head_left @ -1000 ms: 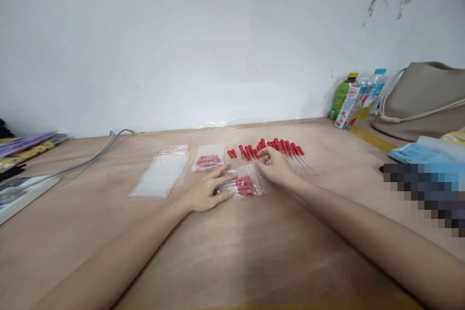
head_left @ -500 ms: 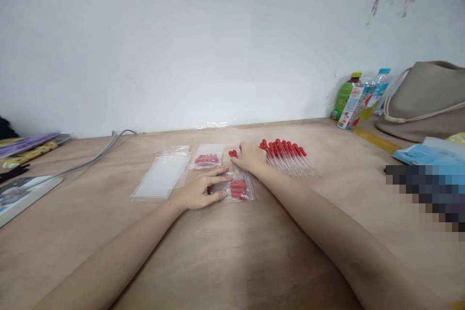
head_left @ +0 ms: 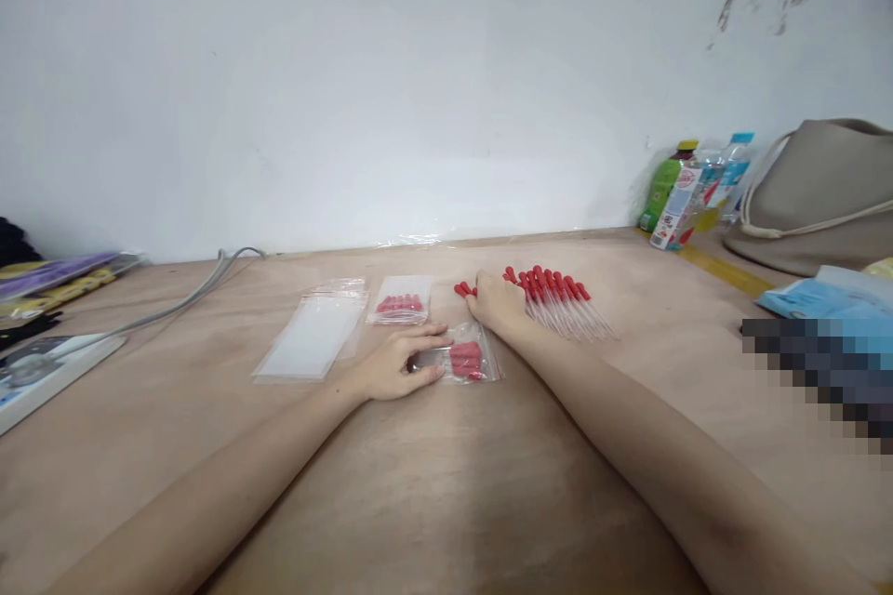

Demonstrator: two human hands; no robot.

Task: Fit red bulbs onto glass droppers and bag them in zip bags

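My left hand (head_left: 397, 363) rests on the table with thumb and fingers around the open end of a clear zip bag (head_left: 464, 361) that holds red-bulbed droppers. My right hand (head_left: 497, 302) lies just beyond that bag, fingers curled over loose red-bulbed glass droppers (head_left: 464, 289) at the left end of the row; what it grips is hidden. The main row of droppers (head_left: 562, 302) lies to its right. A filled, sealed bag (head_left: 400, 304) and a stack of empty zip bags (head_left: 312, 335) lie to the left.
Drink bottles (head_left: 687, 191) stand against the wall at the right, beside a beige bag (head_left: 816, 195). Blue packaging (head_left: 823, 293) lies at the right edge. A grey cable (head_left: 181, 297) and printed papers (head_left: 42, 367) are at the left.
My right hand went left along the dropper row to its far end, then shifted slightly back right. The bag under my left hand slid a little; that hand stayed on it.
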